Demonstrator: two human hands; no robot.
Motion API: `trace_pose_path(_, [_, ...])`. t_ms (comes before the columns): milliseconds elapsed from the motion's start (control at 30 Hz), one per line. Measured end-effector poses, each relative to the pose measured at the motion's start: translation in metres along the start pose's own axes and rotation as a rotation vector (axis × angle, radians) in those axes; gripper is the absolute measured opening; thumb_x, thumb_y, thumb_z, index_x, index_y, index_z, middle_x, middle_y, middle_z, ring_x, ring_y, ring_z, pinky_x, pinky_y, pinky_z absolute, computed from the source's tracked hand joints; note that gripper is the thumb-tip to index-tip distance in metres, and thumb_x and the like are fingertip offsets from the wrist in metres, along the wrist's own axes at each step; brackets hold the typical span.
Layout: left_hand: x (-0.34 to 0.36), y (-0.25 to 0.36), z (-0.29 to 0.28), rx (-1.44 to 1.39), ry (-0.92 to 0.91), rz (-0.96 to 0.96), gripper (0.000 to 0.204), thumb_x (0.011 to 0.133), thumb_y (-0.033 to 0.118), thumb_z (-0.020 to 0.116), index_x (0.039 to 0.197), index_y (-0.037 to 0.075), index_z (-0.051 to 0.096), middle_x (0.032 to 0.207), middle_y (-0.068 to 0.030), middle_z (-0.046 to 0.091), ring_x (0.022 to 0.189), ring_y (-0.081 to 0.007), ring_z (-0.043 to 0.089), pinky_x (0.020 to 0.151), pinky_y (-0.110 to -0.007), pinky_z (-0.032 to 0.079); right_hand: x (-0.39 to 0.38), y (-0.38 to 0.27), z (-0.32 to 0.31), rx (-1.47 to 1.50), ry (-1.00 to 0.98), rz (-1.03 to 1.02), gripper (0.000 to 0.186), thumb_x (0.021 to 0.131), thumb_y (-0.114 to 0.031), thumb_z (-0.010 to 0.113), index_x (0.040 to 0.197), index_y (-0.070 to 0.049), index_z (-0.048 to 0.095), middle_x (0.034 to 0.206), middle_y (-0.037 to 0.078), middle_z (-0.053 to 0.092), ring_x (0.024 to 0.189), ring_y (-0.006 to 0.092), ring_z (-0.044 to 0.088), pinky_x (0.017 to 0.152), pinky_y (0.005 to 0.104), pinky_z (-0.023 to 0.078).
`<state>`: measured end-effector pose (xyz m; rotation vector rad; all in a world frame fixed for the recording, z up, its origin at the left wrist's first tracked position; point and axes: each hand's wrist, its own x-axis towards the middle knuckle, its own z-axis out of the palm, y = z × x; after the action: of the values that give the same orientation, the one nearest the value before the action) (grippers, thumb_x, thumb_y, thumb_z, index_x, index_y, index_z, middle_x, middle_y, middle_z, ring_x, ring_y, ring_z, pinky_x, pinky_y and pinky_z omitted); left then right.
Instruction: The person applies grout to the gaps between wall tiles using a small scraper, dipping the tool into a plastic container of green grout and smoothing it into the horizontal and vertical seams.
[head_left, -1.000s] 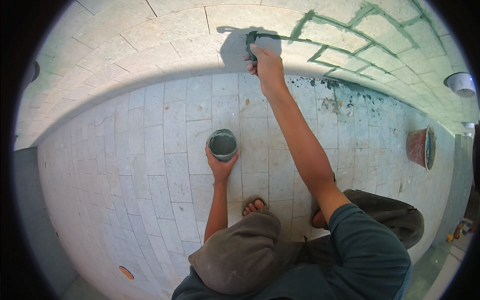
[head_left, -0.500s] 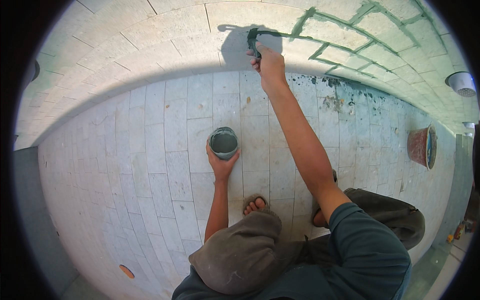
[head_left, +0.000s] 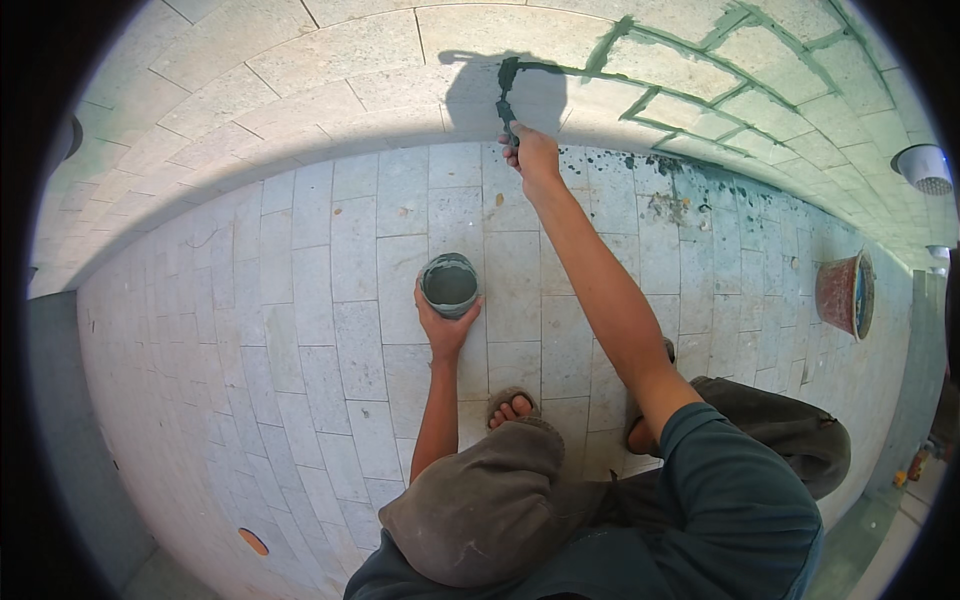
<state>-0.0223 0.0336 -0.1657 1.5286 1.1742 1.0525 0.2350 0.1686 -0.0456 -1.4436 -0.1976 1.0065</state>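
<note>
My left hand (head_left: 447,330) is wrapped round a small round tub (head_left: 428,262) smeared with grey-green paste, holding it above the floor. Inside it lies dark grey-green grout (head_left: 450,286). My right hand (head_left: 537,158) reaches forward to the foot of the tiled wall (head_left: 360,40), closed on a small hand tool (head_left: 505,112) coated in dark grout; its exact kind is hard to make out. Just above the tool, a thick fresh dab of dark grout (head_left: 509,70) sits on the wall at the left end of a filled joint (head_left: 560,69).
Grout-filled joints (head_left: 690,100) cover the wall at right, while those at left are thin bare lines. Dark splatters (head_left: 680,190) mark the floor along the wall. A reddish bucket (head_left: 840,294) stands to the right. Wall lamps (head_left: 922,168) stick out beyond it. My sandaled foot (head_left: 513,406) is below the tub.
My right hand has drawn back down the wall towards me with the tool, uncovering the dark grout dab and a smear below it. My left hand and the tub have hardly moved.
</note>
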Motion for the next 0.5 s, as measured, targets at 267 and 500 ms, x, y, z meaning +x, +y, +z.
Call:
trace_pose_path(267, [-0.002, -0.004, -0.005, 0.006, 0.011, -0.004, 0.104, 0.063, 0.018, 0.093, 0.145, -0.004, 0.032, 0.131, -0.0190, 0.052, 0.120, -0.0300, 0.054, 0.102, -0.041, 0.044, -0.027, -0.051, 0.024, 0.219, -0.089, -0.083, 0.022, 0.100, -0.018, 0.055, 0.096, 0.002, 0.063, 0.089, 0.010, 0.068, 0.057, 0.0099, 0.051, 0.049, 0.0235, 0.040])
trace_pose_path(500, [0.000, 0.004, -0.004, 0.019, 0.007, -0.020, 0.104, 0.064, 0.017, 0.093, 0.145, -0.005, 0.032, 0.131, -0.0190, 0.052, 0.120, -0.0298, 0.054, 0.102, -0.041, 0.044, -0.033, -0.016, 0.011, 0.165, -0.118, -0.131, 0.022, 0.101, -0.018, 0.056, 0.109, 0.001, 0.061, 0.093, 0.009, 0.068, 0.060, 0.0091, 0.053, 0.049, 0.0219, 0.041])
